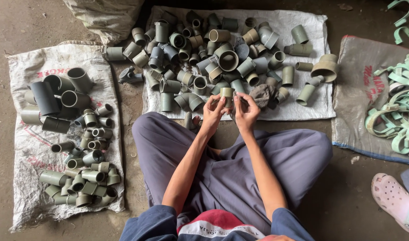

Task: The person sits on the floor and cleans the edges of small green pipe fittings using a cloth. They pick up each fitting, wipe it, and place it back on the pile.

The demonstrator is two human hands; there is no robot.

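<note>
The left hand [212, 114] and right hand [246, 111] are both closing on one short olive pipe fitting [226, 94], lifting it clear of the lap so fingers can turn it. At twelve o'clock a loose fitting pile [213, 53] is lying on a white sack [302, 107]; at nine o'clock sorted fittings [79, 178] are sitting apart, grouped by size.

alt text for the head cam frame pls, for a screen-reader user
Seated cross-legged on a concrete floor, a person holds a short grey pipe fitting between the left hand and right hand. Ahead, a white sack carries a heap of fittings; another sack with sorted fittings lies left.
</note>
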